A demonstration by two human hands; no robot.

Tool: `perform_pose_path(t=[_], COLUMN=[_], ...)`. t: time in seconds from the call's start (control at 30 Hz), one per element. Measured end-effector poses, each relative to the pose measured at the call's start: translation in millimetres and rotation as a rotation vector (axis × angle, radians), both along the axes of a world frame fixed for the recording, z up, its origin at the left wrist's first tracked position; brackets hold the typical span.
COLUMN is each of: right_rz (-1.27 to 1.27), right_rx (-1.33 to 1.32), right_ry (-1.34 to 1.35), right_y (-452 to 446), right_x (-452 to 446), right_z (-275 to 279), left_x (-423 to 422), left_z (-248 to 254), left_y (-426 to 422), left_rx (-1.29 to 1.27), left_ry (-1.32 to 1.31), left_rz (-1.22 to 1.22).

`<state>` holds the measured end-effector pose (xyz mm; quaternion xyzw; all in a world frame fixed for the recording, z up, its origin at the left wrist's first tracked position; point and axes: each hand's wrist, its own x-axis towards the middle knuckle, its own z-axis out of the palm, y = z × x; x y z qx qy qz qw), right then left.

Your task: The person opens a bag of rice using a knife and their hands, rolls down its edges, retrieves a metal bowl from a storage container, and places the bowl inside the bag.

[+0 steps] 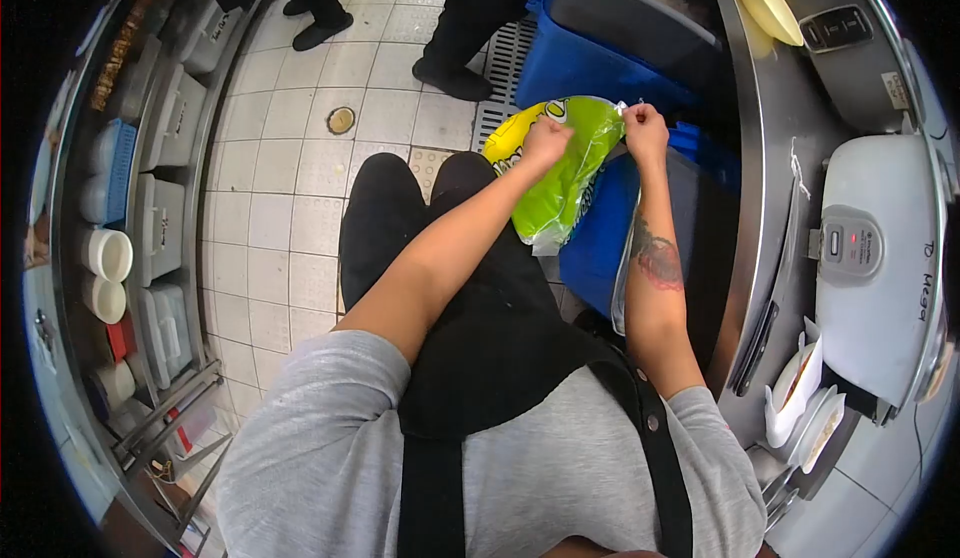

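A green and yellow plastic bag (565,173) with large lettering hangs in front of my knees, over the edge of a blue container. My left hand (548,143) is closed against the upper face of the bag, its fingers partly hidden. At the bag's top right corner, my right hand (646,130) pinches the plastic between thumb and fingers. What the bag contains does not show.
Blue bins (590,58) and a grey tub (640,3) stand ahead. A steel counter (765,178) at right carries a white rice cooker (870,268) and dishes. Left shelves hold lidded containers (165,223) and white bowls (108,256). Two people's legs (470,28) are ahead.
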<state>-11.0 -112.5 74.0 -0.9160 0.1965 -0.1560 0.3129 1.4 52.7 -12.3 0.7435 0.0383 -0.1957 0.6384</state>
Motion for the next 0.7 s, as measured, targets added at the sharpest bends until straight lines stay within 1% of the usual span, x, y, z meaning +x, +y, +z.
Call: perform_pose_path(t=[0.03, 0.07, 0.13, 0.17, 0.2, 0.23, 0.27, 0.3, 0.33, 0.4, 0.43, 0.5, 0.53, 0.6, 0.63, 0.7], right_rz=[-0.016, -0.049, -0.119, -0.153, -0.137, -0.124, -0.110, -0.119, -0.135, -0.161, -0.161, -0.161, -0.160, -0.158, -0.181, -0.224], right_rx=[-0.053, -0.034, 0.001, 0.051, 0.150, 0.274, 0.400, 0.497, 0.490, 0.482, 0.426, 0.308, 0.372, 0.501, 0.518, 0.551], right_ry=[-0.061, -0.085, -0.133, -0.129, -0.100, -0.059, -0.019, 0.052, 0.047, 0.037, 0.012, -0.030, -0.001, 0.054, 0.075, 0.114], right_y=[-3.0, -5.6, 2.4, 10.1, 5.9, 0.3, -4.2, 13.3, 16.4, 21.3, 19.8, 18.2, 17.6, 19.0, 21.7, 26.8], right_x=[-4.8, -9.7, -29.1, -36.9, -39.8, -40.8, -41.3, -46.6, -47.9, -49.1, -48.3, -49.4, -50.4, -51.5, -52.4, -51.9], right_z=[-2.5, -5.5, 0.6, 2.7, -11.3, -31.7, -44.5, -19.3, -16.6, -16.7, -22.5, -32.8, -36.5, -41.5, -43.2, -44.4], left_x=[-7.2, -11.4, -13.4, -14.3, -15.5, -12.7, -10.5, -9.0, -8.2, -3.1, -0.5, -3.6, -6.2, -13.5, -17.1, -19.7], left_z=[9.3, 19.5, 29.1, 34.3, 37.2, 26.8, 17.7, 9.4, 2.2, -9.5, -13.5, -19.5, -20.7, -22.8, -23.7, -25.6], left_y=[0.0, -1.0, -12.1, -17.5, -22.6, -29.1, -33.4, -36.3, -38.0, -36.2, -34.6, -26.7, -22.5, -15.4, -12.2, -8.9], left_rx=[0.069, 0.136, 0.202, 0.239, 0.276, 0.240, 0.241, 0.242, 0.244, -0.034, -0.172, -0.662, -0.905, -0.723, -0.630, -0.504], left_ry=[-0.126, -0.254, -0.315, -0.339, -0.362, -0.335, -0.384, -0.432, -0.476, -0.159, -0.002, 0.269, 0.406, 0.401, 0.398, 0.340], left_rz=[-0.050, -0.103, -0.233, -0.281, -0.329, -0.314, -0.303, -0.292, -0.278, -0.235, -0.208, -0.075, -0.004, -0.019, -0.025, 0.058])
